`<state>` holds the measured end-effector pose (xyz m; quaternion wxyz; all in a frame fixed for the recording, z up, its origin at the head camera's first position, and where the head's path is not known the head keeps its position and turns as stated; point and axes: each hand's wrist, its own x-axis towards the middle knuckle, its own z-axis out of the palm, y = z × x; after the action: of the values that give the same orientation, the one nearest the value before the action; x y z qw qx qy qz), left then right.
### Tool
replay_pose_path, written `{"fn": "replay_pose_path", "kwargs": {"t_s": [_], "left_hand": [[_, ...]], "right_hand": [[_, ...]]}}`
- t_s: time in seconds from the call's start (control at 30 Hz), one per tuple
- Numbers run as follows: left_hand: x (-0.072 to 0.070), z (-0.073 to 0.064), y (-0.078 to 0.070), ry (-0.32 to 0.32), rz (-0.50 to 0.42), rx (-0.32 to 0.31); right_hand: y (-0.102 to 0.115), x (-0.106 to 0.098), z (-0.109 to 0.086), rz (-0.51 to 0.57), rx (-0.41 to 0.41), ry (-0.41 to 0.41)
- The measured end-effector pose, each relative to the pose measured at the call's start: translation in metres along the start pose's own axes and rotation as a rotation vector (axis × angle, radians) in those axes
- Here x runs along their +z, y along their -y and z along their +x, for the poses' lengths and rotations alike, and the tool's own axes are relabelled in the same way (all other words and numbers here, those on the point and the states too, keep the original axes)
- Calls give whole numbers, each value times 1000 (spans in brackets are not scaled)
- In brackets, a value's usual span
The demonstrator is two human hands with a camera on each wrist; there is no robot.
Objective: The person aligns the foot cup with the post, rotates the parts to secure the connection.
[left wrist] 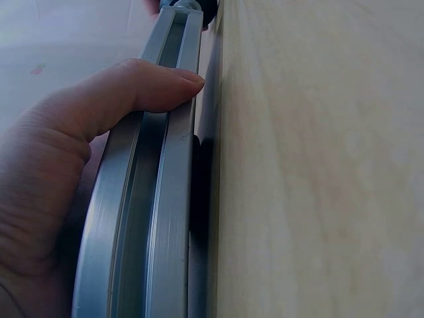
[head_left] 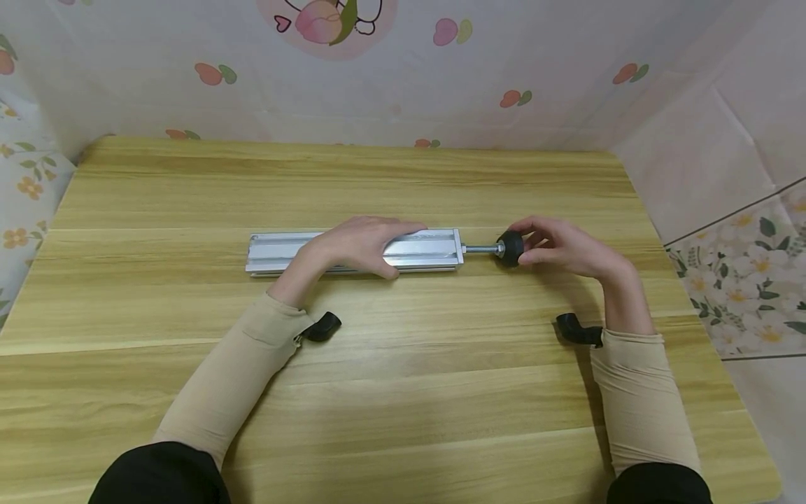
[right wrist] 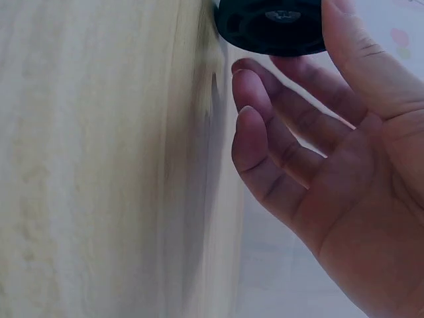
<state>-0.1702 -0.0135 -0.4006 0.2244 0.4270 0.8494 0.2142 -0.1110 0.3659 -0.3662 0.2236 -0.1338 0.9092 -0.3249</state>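
A silver aluminium extrusion profile (head_left: pixel 422 250) with long grooves lies crosswise on the wooden table. My left hand (head_left: pixel 359 243) grips it from above, thumb on the near side; in the left wrist view the thumb lies across the grooved face of the profile (left wrist: pixel 132 232). From the profile's right end sticks out a threaded rod (head_left: pixel 482 249) carrying a round black levelling foot (head_left: pixel 511 248). My right hand (head_left: pixel 563 246) pinches this foot at its rim. The right wrist view shows the hollow underside of the foot (right wrist: pixel 268 33), with the lower fingers loosely bent below it.
The wooden table (head_left: pixel 441 392) spans most of the head view. Behind it hangs a white sheet with fruit prints (head_left: pixel 378 105), and a floral covering (head_left: pixel 749 273) lies beyond the right edge. Black wrist-mounted pieces (head_left: pixel 322 327) project from both beige sleeves (head_left: pixel 642 399).
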Motion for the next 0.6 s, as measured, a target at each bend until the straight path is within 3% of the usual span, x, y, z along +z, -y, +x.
{"fn": "replay_pose_path", "kwargs": {"t_s": [0.13,0.4,0.6], "left_hand": [[0,0,1,3,-6,1],[0,0,0,-4,-9,3],[0,-1,-1,-2,-5,4]], "right_hand": [[-1,-1,-2,-4,-1,37],[1,-2,-2,-49,88,50],[2,-2,-2,-36,131,111]]}}
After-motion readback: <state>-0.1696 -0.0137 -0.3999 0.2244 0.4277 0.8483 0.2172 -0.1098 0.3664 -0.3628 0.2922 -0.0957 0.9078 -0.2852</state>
